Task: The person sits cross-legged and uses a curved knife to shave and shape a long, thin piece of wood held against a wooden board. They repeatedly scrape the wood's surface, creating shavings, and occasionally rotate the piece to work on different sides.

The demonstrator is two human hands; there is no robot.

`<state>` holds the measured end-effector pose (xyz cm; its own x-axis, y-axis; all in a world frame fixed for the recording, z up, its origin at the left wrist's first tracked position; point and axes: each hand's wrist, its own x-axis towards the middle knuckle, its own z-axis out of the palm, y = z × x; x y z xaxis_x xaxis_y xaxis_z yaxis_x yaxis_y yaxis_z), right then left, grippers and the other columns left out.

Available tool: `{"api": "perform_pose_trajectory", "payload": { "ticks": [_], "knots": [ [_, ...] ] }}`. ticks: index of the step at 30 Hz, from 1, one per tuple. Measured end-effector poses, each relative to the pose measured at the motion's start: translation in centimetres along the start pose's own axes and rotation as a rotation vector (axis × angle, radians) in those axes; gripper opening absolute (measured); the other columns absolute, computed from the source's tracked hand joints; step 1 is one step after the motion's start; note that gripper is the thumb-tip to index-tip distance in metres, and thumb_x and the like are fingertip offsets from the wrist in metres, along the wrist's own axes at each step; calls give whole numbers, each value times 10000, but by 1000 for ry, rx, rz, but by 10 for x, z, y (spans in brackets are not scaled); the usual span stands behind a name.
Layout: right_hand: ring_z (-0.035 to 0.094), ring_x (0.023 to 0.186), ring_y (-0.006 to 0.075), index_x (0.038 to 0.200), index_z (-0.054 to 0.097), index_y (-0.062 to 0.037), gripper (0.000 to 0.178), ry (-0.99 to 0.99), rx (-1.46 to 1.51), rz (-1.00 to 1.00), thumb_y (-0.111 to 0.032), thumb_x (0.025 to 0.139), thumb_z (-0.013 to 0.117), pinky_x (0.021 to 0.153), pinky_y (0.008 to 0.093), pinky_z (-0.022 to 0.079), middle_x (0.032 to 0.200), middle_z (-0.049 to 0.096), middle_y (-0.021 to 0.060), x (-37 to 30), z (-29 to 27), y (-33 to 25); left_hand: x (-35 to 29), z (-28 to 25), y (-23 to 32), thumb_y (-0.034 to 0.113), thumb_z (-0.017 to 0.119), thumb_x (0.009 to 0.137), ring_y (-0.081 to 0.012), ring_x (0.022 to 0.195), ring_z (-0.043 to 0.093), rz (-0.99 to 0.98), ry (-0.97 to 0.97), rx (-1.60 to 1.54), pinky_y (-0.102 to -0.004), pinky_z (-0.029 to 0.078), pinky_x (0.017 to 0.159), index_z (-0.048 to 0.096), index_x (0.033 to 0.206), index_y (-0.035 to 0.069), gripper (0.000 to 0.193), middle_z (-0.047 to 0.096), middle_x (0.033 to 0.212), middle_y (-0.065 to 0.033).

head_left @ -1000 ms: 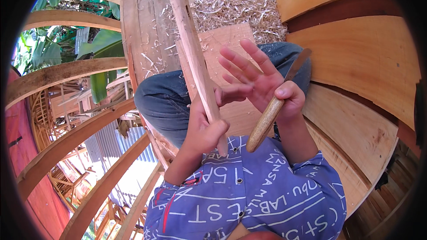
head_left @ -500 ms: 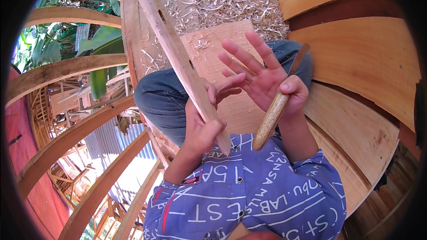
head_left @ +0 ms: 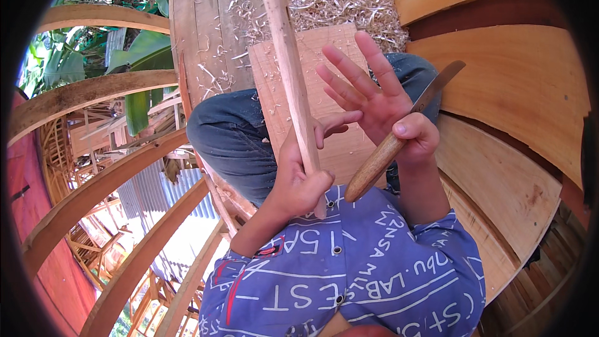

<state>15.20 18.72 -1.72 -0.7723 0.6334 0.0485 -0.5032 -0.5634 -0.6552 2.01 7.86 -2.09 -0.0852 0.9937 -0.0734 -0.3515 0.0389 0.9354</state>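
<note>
A long pale wooden stick (head_left: 288, 68) slants up and away from my shirt front. My left hand (head_left: 299, 175) grips it near its close end, thumb across the top, index finger stretched toward my other hand. A knife (head_left: 377, 165) with a long wooden handle and a narrow dark blade lies in my right hand (head_left: 393, 103). The right thumb pins the handle against the palm while the other fingers spread upward. The blade points to the far right, apart from the stick. A flat wooden board (head_left: 268, 68) rests across my lap beneath both hands.
Curled wood shavings (head_left: 343, 0) cover the floor ahead. Wide wooden planks (head_left: 493, 81) form a wall on the right. Spaced wooden slats (head_left: 106, 93) line the left, with banana leaves (head_left: 146, 56) and corrugated metal sheets (head_left: 143, 200) beyond them. My bent knees (head_left: 224, 137) flank the board.
The stick's far end has swung right, bringing it more upright in view. The knife has turned, its blade tipping further right. My right hand has shifted slightly up; both grips stay the same.
</note>
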Motion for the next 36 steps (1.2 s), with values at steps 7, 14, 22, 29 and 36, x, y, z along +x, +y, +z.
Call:
{"api": "perform_pose_trajectory", "payload": {
  "ticks": [7,14,22,29,36],
  "knots": [
    [140,1424,404,1515,-36,-92,1039,-33,47,-11,-301,688,557,1147,473,86,1535,43,290,-3,-1,8,4,-4,-1,126,572,628,-425,1271,437,143,121,-10,-532,335,1033,364,926,114,364,509,1237,-296],
    [127,1425,416,1516,-32,-101,1030,-30,96,-37,-274,680,543,1147,499,75,1527,42,307,-6,-7,9,2,-17,-2,45,461,565,-361,1247,466,56,70,84,-501,301,1068,327,909,73,370,552,1192,-317],
    [147,1418,423,1516,-18,-97,1025,21,108,-9,-236,667,539,1157,475,87,1520,78,312,-4,-7,6,-2,-9,-2,33,457,570,-344,1135,547,-37,38,-52,-493,343,1036,328,903,71,360,575,1155,-300],
    [134,1423,415,1515,-19,-92,1028,27,165,30,-241,666,541,1160,471,94,1522,81,307,-10,-13,6,0,-7,5,50,467,588,-349,1111,569,-110,-29,-194,-475,397,996,356,909,64,340,548,1217,-292],
    [199,1423,342,1521,39,-105,1048,107,212,-3,-229,589,501,1167,425,105,1537,144,244,-9,-12,5,-3,-8,-11,85,479,604,-339,1115,578,-271,-148,-90,-441,379,1012,367,909,75,325,582,1132,-217]
  ]
}}
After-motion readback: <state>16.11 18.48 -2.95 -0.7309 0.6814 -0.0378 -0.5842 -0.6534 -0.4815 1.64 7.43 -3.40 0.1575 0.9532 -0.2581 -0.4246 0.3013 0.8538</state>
